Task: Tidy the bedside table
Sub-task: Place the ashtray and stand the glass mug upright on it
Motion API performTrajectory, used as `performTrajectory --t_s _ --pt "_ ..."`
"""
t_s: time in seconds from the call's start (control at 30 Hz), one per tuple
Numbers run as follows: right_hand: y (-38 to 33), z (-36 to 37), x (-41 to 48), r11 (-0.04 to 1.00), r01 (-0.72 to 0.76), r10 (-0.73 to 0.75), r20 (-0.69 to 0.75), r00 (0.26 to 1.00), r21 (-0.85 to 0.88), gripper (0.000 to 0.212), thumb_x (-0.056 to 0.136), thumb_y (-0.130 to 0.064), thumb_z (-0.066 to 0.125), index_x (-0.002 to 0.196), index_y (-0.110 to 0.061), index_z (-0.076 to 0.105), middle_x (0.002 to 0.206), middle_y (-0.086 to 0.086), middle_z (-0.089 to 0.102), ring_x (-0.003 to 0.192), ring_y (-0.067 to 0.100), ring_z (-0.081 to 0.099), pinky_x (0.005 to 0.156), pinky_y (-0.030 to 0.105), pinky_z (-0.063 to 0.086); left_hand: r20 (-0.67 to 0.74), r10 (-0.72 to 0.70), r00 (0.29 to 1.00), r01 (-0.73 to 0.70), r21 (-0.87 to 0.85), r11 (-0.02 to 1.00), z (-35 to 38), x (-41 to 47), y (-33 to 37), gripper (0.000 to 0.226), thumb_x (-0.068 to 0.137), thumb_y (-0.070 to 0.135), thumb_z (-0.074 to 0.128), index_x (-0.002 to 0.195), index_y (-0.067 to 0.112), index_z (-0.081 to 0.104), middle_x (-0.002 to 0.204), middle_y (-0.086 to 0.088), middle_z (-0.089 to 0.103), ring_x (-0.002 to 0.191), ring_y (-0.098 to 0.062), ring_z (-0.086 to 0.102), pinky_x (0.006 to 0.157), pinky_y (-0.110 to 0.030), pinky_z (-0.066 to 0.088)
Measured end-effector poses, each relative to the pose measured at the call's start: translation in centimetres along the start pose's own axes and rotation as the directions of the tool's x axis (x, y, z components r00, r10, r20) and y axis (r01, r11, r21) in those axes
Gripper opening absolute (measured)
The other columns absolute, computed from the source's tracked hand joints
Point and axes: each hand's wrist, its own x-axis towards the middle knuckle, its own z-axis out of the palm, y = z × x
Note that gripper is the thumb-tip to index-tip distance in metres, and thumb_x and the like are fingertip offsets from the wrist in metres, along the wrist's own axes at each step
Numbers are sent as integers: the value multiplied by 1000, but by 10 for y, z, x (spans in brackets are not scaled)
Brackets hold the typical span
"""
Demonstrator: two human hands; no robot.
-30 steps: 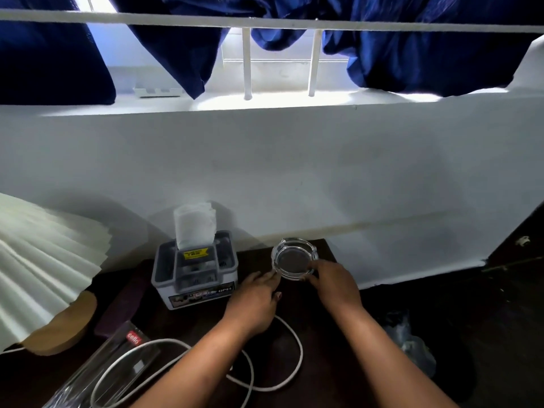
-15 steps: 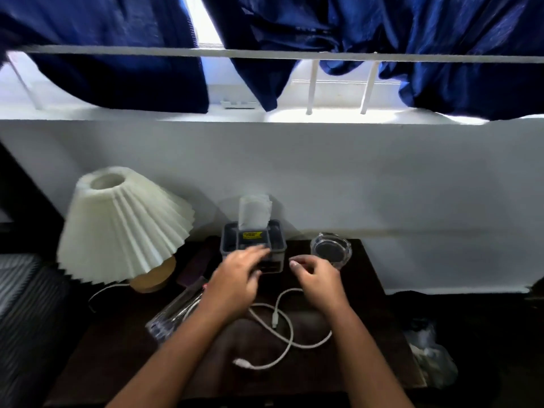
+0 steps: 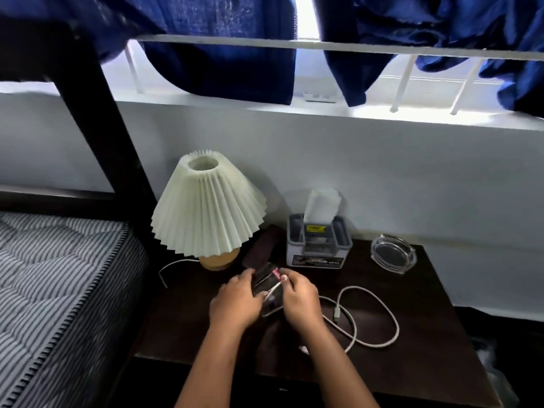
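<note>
Fingers (image 3: 245, 274) of both hands curl round a clear tumbler (image 3: 265, 282) lying on its side mid-worktop (image 3: 426, 348), left hand (image 3: 235, 301) and right hand (image 3: 300, 298) flanking it. A white cable (image 3: 396, 325) loops just right; lamp (image 3: 206, 207), tissue box (image 3: 319, 248) and ashtray (image 3: 393, 257) stand behind.

— How many things do you count on the table (image 3: 426, 290)?
— One lamp (image 3: 206, 213) left of centre, one tissue box (image 3: 319, 248) at centre, one glass ashtray (image 3: 394, 254) to the right. One clear container (image 3: 266, 285) between my two hands, my left hand (image 3: 235, 301) and my right hand (image 3: 300, 298).
— Any cables?
— Two: one white cable (image 3: 368, 319) looped at lower right, one thin cord (image 3: 173, 265) beside the lamp. Also one dark case (image 3: 260, 248), and one mattress (image 3: 59, 290) at lower left.
</note>
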Motion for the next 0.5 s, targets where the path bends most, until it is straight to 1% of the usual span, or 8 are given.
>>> performTrajectory --t_s 0.07,0.13,0.23,0.27,0.3,0.37,0.43,0.5 --pt "3 4 4 1000 -9 9 -12 1000 22 29 95 -18 45 114 -11 65 113 9 69 108 23 60 90 27 43 73 -16 997 12 56 998 2 4 -2 70 81 48 55 142 32 24 143 -3 42 128 -29 44 101 -42 40" --pt "5 2 8 995 -63 62 15 998 73 28 94 -21 48 115 -13 65 111 5 69 102 15 60 82 19 41 99 -39 994 29 104 994 4 7 -3 80 75 48 62 142 32 20 140 -4 43 126 -30 45 99 -43 41" --pt "8 2 11 992 -94 89 55 994 87 27 92 -22 51 114 -15 66 102 1 69 89 8 56 65 4 39 51 -67 996 61 113 992 6 6 -3 77 73 40 64 139 31 25 132 -4 47 120 -30 48 95 -42 43" --pt "7 4 10 994 -80 77 53 996 72 27 91 -21 51 113 -15 66 103 1 68 91 10 58 68 4 41 44 -77 996 72 89 993 8 7 -3 73 74 38 62 137 30 26 130 -4 48 119 -30 49 94 -42 44" --pt "7 7 10 996 -65 62 58 996 58 29 89 -21 51 113 -17 66 107 2 67 97 12 60 79 10 45 37 -87 996 85 60 995 9 6 -3 70 75 37 60 136 29 27 130 -5 48 118 -31 49 94 -42 45" --pt "7 12 10 998 -46 43 65 997 41 39 80 -27 52 116 -22 64 117 6 63 110 19 59 99 31 45 -16 -109 994 108 -24 994 7 4 -2 68 74 41 59 134 28 30 130 -7 49 116 -34 51 94 -43 46" --pt "6 12 10 996 -62 57 76 995 63 48 78 -34 55 124 -25 58 125 8 58 118 24 54 104 40 42 -104 -117 988 102 -135 986 0 2 1 73 70 47 65 132 25 33 128 -9 51 115 -34 52 92 -42 47" --pt "-3 2 5 982 -82 72 64 995 173 56 76 -45 59 129 -29 52 125 4 59 117 19 55 103 40 43 -165 -74 984 31 -253 967 -9 -1 6 78 67 43 72 133 23 35 128 -8 54 117 -31 53 91 -36 45"
